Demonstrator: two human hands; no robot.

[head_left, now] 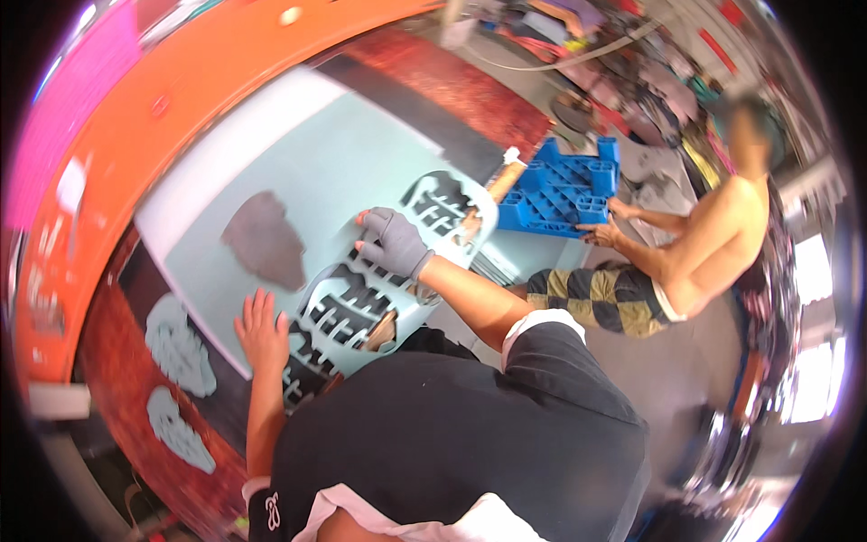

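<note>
A pale blue-green sheet (334, 154) lies before me, with toothed cut-outs along its near edge. My left hand (262, 327), bare with fingers stretched, lies at the sheet's near left, beside one cut-out. In a grey fingerless glove, my right hand (395, 246) rests on the sheet between two cut-outs. Its fingers are bent, with thumb and forefinger tips apart and no object visible between them. Between and beyond my hands shows a dark grey-brown irregular patch (266, 239). I cannot tell whether it is a hole or a separate piece.
An orange machine beam (144, 117) spans the far side. Two cut pale pieces, one larger (181, 343) and one narrower (181, 429), lie on a worn red surface (135, 388) at left. To the right, another person (713, 226) holds a blue plastic pallet (564, 190). Scraps (632, 90) are heaped behind.
</note>
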